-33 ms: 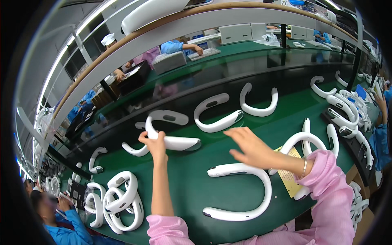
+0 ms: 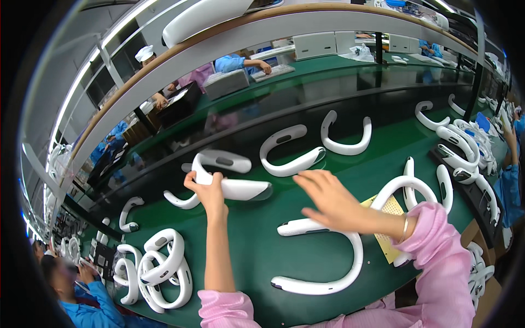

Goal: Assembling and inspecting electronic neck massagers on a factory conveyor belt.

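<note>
Left: heaped white bands (image 2: 178,252). Left hand (image 2: 209,192), fingers clamped on a lifted neckband (image 2: 243,189), not yet set down. Right hand (image 2: 333,201) empty, fingers apart, over another neckband (image 2: 322,287) lying on the green surface (image 2: 246,251), not picked up.

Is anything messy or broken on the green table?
I can't see any spill or break. The heap of white bands at the left of the green table looks messiest: they overlap in a tangle, while the U-shaped one at the back lies apart. The held band in the left hand looks fine.
</note>
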`<state>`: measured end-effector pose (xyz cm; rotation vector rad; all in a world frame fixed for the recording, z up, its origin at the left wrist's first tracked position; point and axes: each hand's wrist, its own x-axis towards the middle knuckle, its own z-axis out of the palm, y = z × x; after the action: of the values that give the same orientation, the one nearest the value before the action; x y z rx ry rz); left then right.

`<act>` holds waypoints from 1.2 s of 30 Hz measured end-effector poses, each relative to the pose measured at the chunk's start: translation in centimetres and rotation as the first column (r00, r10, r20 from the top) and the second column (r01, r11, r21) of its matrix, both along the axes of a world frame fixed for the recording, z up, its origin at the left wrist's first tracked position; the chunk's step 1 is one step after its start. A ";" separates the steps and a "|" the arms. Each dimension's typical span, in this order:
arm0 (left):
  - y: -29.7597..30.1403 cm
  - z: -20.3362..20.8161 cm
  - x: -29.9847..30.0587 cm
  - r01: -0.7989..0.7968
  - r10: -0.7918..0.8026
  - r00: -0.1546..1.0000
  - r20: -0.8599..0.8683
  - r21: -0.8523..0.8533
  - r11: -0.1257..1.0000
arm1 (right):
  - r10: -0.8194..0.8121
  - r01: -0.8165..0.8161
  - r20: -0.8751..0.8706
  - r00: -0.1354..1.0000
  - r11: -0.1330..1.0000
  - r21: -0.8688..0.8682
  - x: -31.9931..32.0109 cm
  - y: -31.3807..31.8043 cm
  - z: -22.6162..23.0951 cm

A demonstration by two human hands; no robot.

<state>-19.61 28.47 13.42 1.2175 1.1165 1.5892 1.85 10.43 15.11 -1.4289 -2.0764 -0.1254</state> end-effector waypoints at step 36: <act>-23.5 -2.1 -0.6 0.801 -0.547 0.266 0.794 0.134 0.584 | -0.384 -0.411 -0.911 -0.152 0.862 -0.296 -0.7 -15.3 -3.2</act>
<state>-20.24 5.01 11.32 0.5029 0.1199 0.9582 1.12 -4.89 11.89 -0.9794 -0.5826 1.3477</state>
